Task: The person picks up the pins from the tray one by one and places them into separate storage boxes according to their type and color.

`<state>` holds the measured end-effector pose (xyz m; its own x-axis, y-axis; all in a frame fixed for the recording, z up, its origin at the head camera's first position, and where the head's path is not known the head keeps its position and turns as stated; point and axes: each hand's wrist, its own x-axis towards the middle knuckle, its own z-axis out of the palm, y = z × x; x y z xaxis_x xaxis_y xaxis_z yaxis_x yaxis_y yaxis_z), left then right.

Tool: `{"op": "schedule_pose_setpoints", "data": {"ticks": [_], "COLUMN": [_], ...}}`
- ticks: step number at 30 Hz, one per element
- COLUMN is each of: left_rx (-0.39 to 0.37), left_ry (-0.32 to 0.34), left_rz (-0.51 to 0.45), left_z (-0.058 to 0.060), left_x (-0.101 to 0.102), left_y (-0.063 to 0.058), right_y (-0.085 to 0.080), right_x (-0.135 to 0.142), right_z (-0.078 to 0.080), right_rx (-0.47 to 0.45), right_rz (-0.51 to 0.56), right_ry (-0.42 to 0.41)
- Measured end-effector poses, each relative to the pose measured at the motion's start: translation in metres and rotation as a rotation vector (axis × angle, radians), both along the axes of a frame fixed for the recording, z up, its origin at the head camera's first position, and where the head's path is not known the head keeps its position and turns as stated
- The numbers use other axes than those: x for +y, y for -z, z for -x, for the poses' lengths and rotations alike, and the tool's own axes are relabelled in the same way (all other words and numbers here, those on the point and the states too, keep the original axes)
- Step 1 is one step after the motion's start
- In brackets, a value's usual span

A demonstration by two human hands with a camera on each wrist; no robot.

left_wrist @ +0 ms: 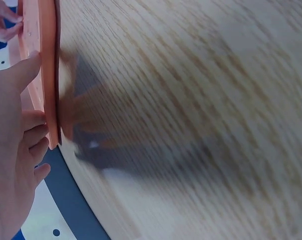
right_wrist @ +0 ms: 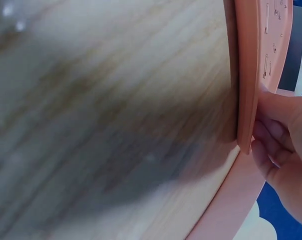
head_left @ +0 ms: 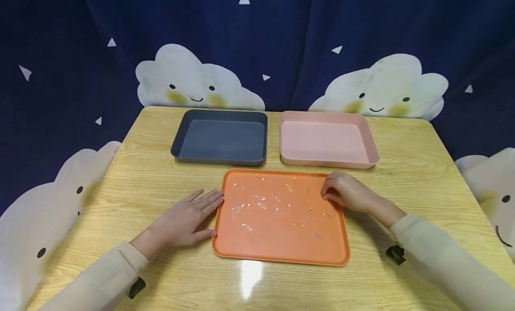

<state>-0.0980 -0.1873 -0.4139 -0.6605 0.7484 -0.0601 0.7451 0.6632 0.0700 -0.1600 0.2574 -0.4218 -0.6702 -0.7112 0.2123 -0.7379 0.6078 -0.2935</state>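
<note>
An orange tray point(head_left: 277, 246) lies on the table with several silver and gold safety pins point(head_left: 261, 206) scattered over it. At its left edge my left hand point(head_left: 187, 219) rests with fingers extended, fingertips and thumb touching the rim. My right hand point(head_left: 348, 192) reaches over the tray's upper right corner, fingers bent and thumb close to the index finger, low over the surface. In the right wrist view the rim partly hides the fingertips of the right hand point(right_wrist: 286, 135), and I cannot tell whether a pin is between them.
Behind the orange tray stand a dark grey-blue tray point(head_left: 223, 139) on the left and a pink tray point(head_left: 326, 139) on the right, both with raised walls. The wooden table point(head_left: 177, 275) ends at a dark blue curtain point(head_left: 281, 43) printed with clouds.
</note>
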Motion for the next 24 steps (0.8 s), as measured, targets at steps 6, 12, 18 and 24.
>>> {"op": "schedule_pose_setpoints", "data": {"ticks": [6, 12, 18, 24], "left_rx": [0.013, 0.014, 0.011, 0.023], "left_ry": [0.004, 0.008, 0.010, 0.016], "left_rz": [-0.010, -0.022, -0.011, -0.017], "left_z": [-0.0005, 0.0001, 0.0013, 0.0011], "left_x": [-0.0004, 0.0005, 0.0012, -0.0006], "left_y": [0.0001, -0.0012, -0.0006, 0.0014], "right_y": [-0.0030, -0.0028, -0.0020, -0.0049], "right_x": [-0.0028, -0.0037, -0.0032, -0.0043], "right_z": [0.0024, 0.0013, -0.0004, 0.0013], "right_rx": [-0.027, -0.043, -0.099, -0.212], "right_rz": [-0.062, -0.122, -0.107, -0.039], "right_ry": [0.002, 0.031, 0.054, 0.077]}}
